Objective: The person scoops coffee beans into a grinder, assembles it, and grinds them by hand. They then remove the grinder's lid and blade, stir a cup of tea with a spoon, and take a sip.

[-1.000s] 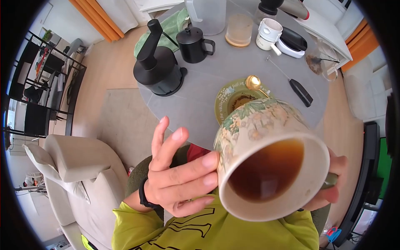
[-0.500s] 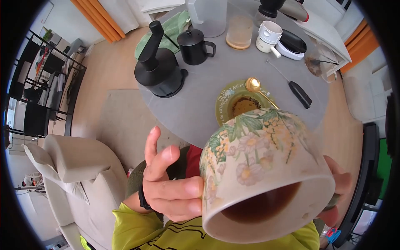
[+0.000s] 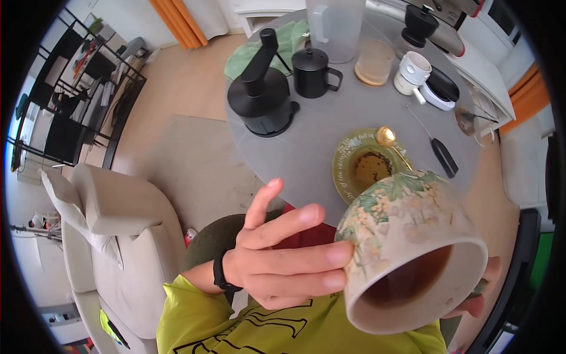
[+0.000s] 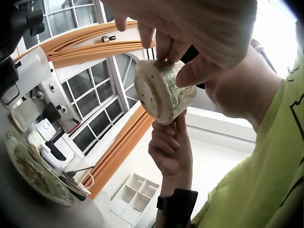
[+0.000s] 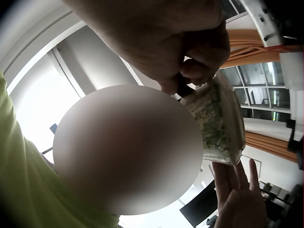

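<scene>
A floral mug [image 3: 407, 224] with brown liquid [image 3: 410, 280] inside is raised off the table, tilted with its mouth toward the person. The right hand [image 4: 171, 152] grips it by the handle, largely hidden behind the mug in the head view. The left hand [image 3: 277, 253] touches the opposite side with two fingertips, its other fingers spread away from the mug. In the left wrist view, the mug's pale base [image 4: 151, 97] shows, with the left thumb [image 4: 187, 75] against the decorated side. Beyond the mug lies a green plate [image 3: 343, 165] holding brown liquid with dark bits, a gold spoon [image 3: 386, 136] on its rim.
A black hand grinder [image 3: 259, 100], a black lidded pitcher [image 3: 311, 76] and a clear jug [image 3: 336, 29] stand on the grey round table [image 3: 312, 130]. Right of the plate lies a milk frother [image 3: 443, 158]. White cups [image 3: 413, 71] stand farther back, and a sofa [image 3: 132, 236] is at left.
The mug has tipped so that less of its liquid shows than a second ago. The head view has shifted, and the table, mug and hands appear farther right. Both hands stay on the mug.
</scene>
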A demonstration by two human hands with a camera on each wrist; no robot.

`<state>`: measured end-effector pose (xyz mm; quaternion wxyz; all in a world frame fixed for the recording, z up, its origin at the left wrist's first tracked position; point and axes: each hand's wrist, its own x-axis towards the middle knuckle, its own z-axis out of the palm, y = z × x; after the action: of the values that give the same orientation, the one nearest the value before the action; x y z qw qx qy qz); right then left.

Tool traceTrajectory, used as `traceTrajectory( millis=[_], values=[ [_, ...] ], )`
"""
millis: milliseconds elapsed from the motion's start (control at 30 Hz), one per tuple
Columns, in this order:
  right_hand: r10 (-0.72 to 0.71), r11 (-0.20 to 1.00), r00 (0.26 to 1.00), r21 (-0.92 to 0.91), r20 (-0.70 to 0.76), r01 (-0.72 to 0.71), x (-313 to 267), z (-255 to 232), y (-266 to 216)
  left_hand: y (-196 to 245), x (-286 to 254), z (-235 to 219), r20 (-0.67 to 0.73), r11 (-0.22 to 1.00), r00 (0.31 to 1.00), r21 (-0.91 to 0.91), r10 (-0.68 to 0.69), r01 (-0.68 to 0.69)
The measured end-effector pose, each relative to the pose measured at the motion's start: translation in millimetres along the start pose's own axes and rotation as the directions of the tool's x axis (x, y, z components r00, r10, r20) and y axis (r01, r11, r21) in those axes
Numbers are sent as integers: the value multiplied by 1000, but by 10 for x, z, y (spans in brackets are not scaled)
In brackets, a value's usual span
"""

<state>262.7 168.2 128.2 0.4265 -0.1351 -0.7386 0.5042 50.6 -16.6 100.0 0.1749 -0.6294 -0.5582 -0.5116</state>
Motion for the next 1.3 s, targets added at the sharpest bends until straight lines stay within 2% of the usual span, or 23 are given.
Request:
traceTrajectory(
  millis=[33,67,133,200,233,267,333,367,400,467,600,667,733,800,833,867,967,1000,1067,1100,1233,1300],
  values=[
    [-45,998,996,37,73,42,74,-20,14,4,-4,-19,-1,1000,1000,10,-1,1],
    [-48,998,996,38,73,45,131,-10,49,4,-6,-22,3,1000,1000,16,-4,4],
    [-182,978,972,129,150,163,224,-2,144,-7,-8,-15,3,1000,1000,3,3,-3],
    [-314,941,926,199,209,274,239,-34,218,-35,-40,-55,40,998,999,68,14,-16],
    [-277,944,960,198,33,265,161,75,242,-36,-58,-85,67,997,998,72,6,-11],
    [-237,945,961,197,-146,263,101,218,238,-67,-101,-81,50,999,999,39,16,-18],
    [-271,943,961,187,-55,276,170,199,217,-17,-114,-128,89,998,995,48,-52,48],
    [-294,940,955,195,40,282,249,162,173,-15,-106,-136,106,997,992,51,-69,64],
    [-314,933,949,189,18,305,252,183,194,-5,-107,-132,99,998,993,37,-59,56],
    [-259,955,966,156,17,253,240,168,161,19,-110,-144,146,991,982,89,-116,104],
    [-172,971,985,164,-17,173,222,231,113,-34,-75,-136,154,995,986,88,-65,52],
    [-141,985,979,78,-148,154,198,290,114,-30,-37,-108,144,994,988,94,-60,47],
    [-134,976,981,155,-142,155,179,305,138,-38,-14,-65,98,996,994,80,-46,38],
    [-94,984,976,129,-199,121,164,327,124,-36,9,-65,109,995,993,94,-52,42],
    [-104,966,962,206,-252,158,151,376,159,-33,10,-75,115,995,992,88,-47,37],
    [-99,966,962,209,-255,155,161,390,161,-25,2,-96,121,995,991,89,-49,39],
    [-151,983,984,88,-93,159,218,319,122,-22,-31,-158,184,988,979,140,-88,63],
    [-112,981,990,150,-85,124,227,313,99,-37,-84,-155,161,988,984,147,-76,52],
    [-116,980,993,166,33,109,242,222,106,-5,-58,-175,203,976,973,207,-107,64],
    [-166,976,984,155,62,155,269,216,110,-19,-56,-151,177,981,980,184,-91,58],
    [-117,978,992,181,57,105,232,219,113,-48,-107,-100,109,988,992,148,-70,53],
    [-29,986,997,165,-75,41,182,265,117,-46,-77,-108,178,988,981,146,-71,45]
  ],
)
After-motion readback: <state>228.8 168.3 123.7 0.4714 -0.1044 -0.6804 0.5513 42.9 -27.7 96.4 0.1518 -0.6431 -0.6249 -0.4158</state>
